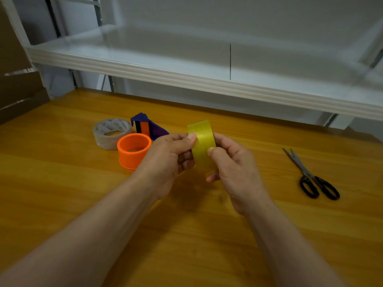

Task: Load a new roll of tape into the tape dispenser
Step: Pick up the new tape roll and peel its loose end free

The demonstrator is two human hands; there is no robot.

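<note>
Holding the yellow tape roll (202, 139) upright above the wooden table (186, 235), we grip it between both hands, its outer band turned toward us. Our left hand (167, 160) curls round the roll's left side, with the thumb pressed on the band near the top and the fingers tucked behind. Our right hand (232, 168) grasps the right side, with the thumb lying on the tape lower down and the other fingers wrapped behind and beneath. The roll hangs clear of the tabletop, near the middle of the view.

Beyond our left hand the purple tape dispenser (148, 127) lies on the table, an orange part showing inside it; our knuckles hide its near end. Just in front of it stands an orange ring (134, 151), open end up. Beside the ring, to its left, a clear tape roll (112, 133) lies flat, with print on its core; we cannot tell whether the two touch.

Well off to the right, black-handled scissors (310, 175) lie on the table, blades slightly parted and pointing away from us. A white shelf (186, 79) runs across above the table's far edge, and brown cardboard (16, 90) stands at the far left.
</note>
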